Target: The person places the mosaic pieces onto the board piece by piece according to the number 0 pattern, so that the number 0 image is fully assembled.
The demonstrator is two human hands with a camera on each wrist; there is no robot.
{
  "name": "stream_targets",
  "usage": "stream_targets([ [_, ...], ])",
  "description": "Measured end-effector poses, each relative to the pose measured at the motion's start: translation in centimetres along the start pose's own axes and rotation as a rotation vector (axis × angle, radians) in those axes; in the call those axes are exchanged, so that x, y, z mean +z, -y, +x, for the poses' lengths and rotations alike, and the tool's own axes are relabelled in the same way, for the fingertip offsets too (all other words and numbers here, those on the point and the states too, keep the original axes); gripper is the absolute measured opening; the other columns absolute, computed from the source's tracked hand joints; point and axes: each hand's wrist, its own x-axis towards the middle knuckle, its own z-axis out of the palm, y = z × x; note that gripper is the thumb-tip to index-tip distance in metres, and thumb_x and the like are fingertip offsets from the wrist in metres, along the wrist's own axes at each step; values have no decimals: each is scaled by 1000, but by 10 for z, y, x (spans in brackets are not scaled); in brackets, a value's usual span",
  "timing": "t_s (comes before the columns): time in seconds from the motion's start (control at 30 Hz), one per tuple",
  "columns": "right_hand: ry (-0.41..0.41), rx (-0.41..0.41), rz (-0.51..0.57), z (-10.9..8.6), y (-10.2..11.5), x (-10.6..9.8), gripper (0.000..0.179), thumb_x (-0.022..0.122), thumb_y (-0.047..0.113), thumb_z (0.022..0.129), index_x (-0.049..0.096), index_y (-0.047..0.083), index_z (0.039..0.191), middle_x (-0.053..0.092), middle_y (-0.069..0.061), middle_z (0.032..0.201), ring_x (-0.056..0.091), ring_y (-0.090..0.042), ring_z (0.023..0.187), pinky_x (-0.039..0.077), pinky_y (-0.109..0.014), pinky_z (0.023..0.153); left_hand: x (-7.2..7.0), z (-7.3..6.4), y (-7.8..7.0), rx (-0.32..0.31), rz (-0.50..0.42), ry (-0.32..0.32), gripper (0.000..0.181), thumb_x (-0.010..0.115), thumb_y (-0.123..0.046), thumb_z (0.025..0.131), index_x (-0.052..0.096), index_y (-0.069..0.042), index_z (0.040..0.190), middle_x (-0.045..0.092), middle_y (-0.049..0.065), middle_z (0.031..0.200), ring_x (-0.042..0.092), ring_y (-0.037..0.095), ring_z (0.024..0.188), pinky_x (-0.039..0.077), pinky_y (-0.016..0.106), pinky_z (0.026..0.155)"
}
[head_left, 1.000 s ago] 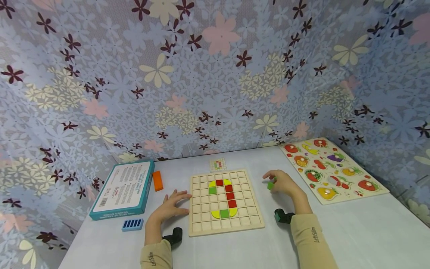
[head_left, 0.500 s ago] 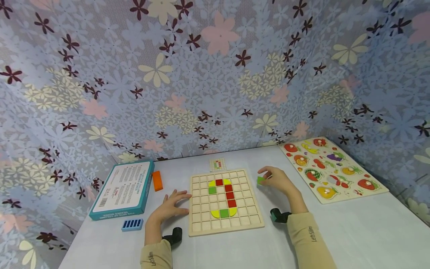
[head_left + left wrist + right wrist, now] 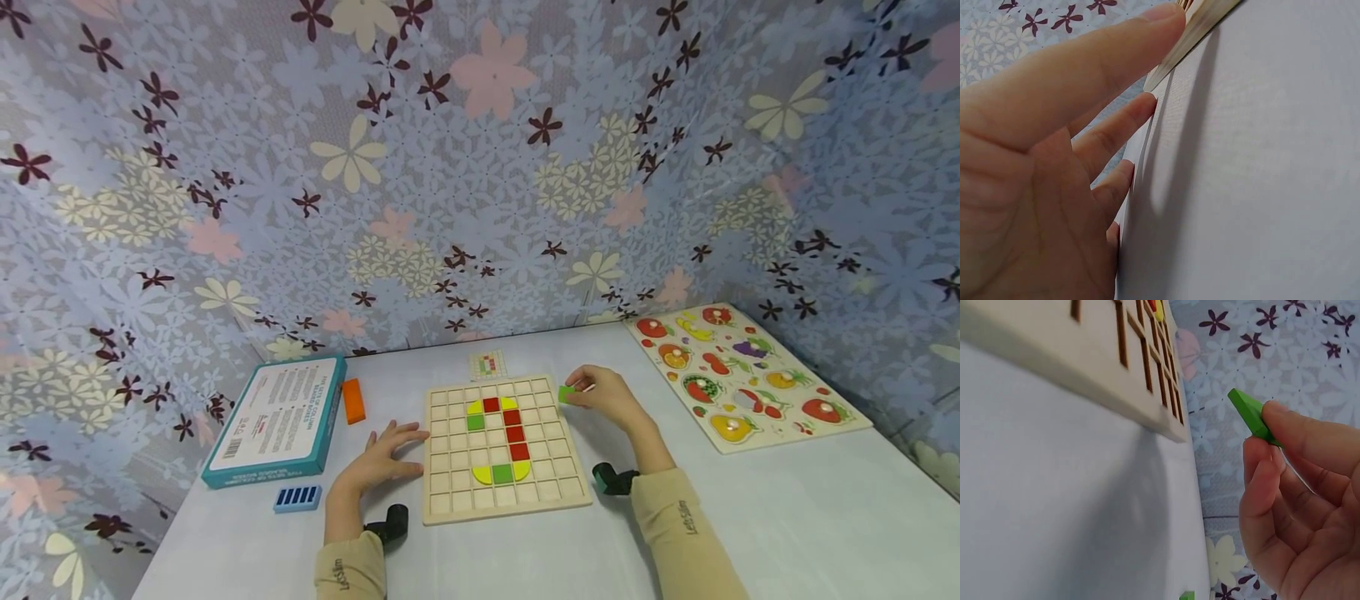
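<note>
A wooden grid board (image 3: pixel 448 503) lies on the table with red squares, green squares and yellow rounded pieces set in some of its cells. My left hand (image 3: pixel 378 462) rests beside the board's left edge, its fingers spread and relaxed; in the left wrist view the thumb (image 3: pixel 1104 56) reaches the board's side. Off the board's upper right corner, my right hand (image 3: pixel 606 398) pinches a green square tile (image 3: pixel 566 394) between thumb and fingers. The right wrist view shows this green tile (image 3: pixel 1249 414) held up, tilted, above the table.
A small pattern card (image 3: pixel 489 364) lies behind the board. To the left are a teal box (image 3: pixel 273 421), an orange block (image 3: pixel 353 402) and a blue slotted piece (image 3: pixel 297 499). A fruit puzzle board (image 3: pixel 738 379) lies at the right. Another green piece (image 3: pixel 1187 595) shows low in the right wrist view.
My right hand has moved left and slightly away from me with the green tile, from the table at the right to the board's upper right corner. The left hand stays put.
</note>
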Motion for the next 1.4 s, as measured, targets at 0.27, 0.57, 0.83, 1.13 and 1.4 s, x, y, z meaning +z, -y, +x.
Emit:
stream_targets([
  [0.27,39,-57,36,3,10,9,21,69,7,80,61,-2,97,58,-11,86,56,-17,72,53,-33,66,0,1,0,3,-5,-4,53,75,-18,74,58,-17,125,35,12,146,1,34,141,-12,53,110],
  [0.57,81,-81,52,6,27,29,17,69,7,80,62,1,94,59,-10,88,55,-20,79,52,-34,66,-1,-1,-1,15,22,4,54,75,-20,75,58,-17,126,35,12,146,2,35,141,-11,55,110],
  [0.83,124,-174,73,7,33,40,17,72,14,80,65,6,92,60,-10,87,57,-22,77,51,-32,63,-2,-1,-1,33,34,2,54,75,-22,75,58,-17,126,35,12,146,3,36,141,-10,55,110],
  [1.13,147,-171,3,6,43,64,13,70,6,78,67,3,90,61,-6,83,56,-19,77,48,-28,61,1,-2,0,15,30,12,54,75,-21,75,58,-18,125,35,11,147,2,35,141,-11,54,110],
  [1.4,137,-123,-17,7,57,82,11,67,2,81,68,5,91,60,-4,82,53,-15,67,47,-26,57,-1,-1,-1,31,30,3,54,75,-19,75,58,-16,125,35,12,146,3,35,141,-10,54,110],
])
